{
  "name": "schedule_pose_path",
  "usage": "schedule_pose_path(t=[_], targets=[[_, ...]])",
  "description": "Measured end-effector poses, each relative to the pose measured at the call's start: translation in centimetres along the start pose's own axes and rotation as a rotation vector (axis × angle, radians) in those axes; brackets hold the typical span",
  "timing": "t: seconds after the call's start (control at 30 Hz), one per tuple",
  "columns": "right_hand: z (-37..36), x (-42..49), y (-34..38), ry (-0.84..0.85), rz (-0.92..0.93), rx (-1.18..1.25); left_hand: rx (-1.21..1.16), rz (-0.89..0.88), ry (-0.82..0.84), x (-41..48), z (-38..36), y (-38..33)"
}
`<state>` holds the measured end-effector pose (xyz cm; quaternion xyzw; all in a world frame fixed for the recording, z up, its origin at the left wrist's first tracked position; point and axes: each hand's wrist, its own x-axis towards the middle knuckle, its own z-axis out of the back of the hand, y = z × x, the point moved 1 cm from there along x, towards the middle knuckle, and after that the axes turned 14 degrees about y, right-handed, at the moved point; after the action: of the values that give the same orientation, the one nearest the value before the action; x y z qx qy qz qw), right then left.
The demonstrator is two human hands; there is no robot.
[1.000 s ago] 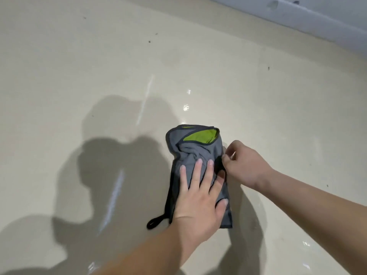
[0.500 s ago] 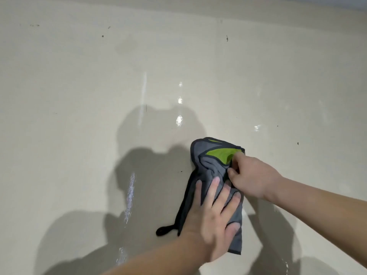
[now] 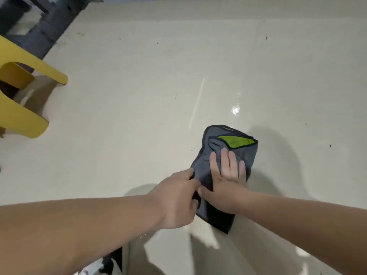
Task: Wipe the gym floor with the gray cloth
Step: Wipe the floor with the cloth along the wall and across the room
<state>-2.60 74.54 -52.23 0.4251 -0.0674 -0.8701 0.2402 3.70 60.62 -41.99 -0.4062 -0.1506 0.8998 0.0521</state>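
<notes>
the gray cloth point(image 3: 245, 154) lies bunched and folded on the gym floor point(image 3: 139, 116), right of centre in the view, with a lime-green patch point(image 3: 236, 141) of its other face showing at the far end. the right hand point(image 3: 226, 175) lies flat on top of it, fingers point(image 3: 225, 159) straight and close together, pressing the fabric down and gripping nothing. the left hand point(image 3: 178, 197) is at the cloth's near left edge, its fingers point(image 3: 186, 173) curled and apparently pinching the hem there, though the exact hold is partly hidden by the hand itself.

this looks like the wiping itself, or a moment of gathering the cloth between strokes: one palm bears down while the other hand tidies the edge. the next move probably calls for sliding the pad across the glossy surface under even pressure, with the loose near end tucked so it does not drag or unfold. dark specks point(image 3: 266, 37) dot the floor farther out, and a pale streak point(image 3: 196, 104) runs just beyond the cloth, so those areas seem to be left to cover.

a yellow stool point(image 3: 45, 70) stands well apart at the left, with dark equipment point(image 3: 39, 22) behind it. no brand, label or writing can be read on the cloth or anything else.
</notes>
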Motion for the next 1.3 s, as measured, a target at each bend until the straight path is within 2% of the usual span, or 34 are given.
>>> schedule_pose_path(t=[0.13, 0.27, 0.37, 0.5, 0.6, 0.7, 0.8, 0.9, 1.1, 1.17, 1.3], targets=[[-1.4, 0.1, -1.4, -0.208, 0.064, -0.124, 0.082, 0.096, 0.117, 0.7, 1.1, -1.8], [-1.8, -1.9, -6.1, -0.218, 0.098, -0.234, 0.273, 0.206, 0.225, 3.3, 2.8, -6.8], [-1.6, -4.1, -10.6, -0.249, 0.08, -0.188, 0.285, 0.21, 0.179, 6.0, 3.2, -11.4], [-1.8, -7.4, -17.0, -0.346, -0.038, -0.046, 0.104, 0.053, -0.074, 9.7, 0.6, -17.2], [-3.8, -10.0, -21.7, -0.407, -0.148, 0.022, 0.201, -0.074, -0.159, 11.2, -1.6, -21.1], [-6.7, -14.0, -25.9, -0.489, -0.26, 0.053, 0.31, -0.112, -0.168, 12.2, -3.0, -23.7], [-9.9, -18.5, -28.2, -0.474, -0.347, 0.038, 0.41, -0.188, -0.131, 12.8, -4.1, -25.6], [-12.5, -21.9, -28.0, -0.471, -0.397, 0.045, 0.376, -0.288, -0.098, 13.5, -5.2, -27.5], [-12.4, -20.3, -23.2, -0.465, -0.468, 0.19, 0.327, -0.434, -0.115, 16.8, -7.5, -29.8], [-12.2, -20.1, -23.3, -0.416, -0.472, 0.249, 0.339, -0.452, -0.129, 17.3, -7.7, -30.7], [-11.4, -21.1, -26.3, -0.41, -0.421, 0.204, 0.362, -0.429, -0.145, 18.1, -7.5, -32.9]])
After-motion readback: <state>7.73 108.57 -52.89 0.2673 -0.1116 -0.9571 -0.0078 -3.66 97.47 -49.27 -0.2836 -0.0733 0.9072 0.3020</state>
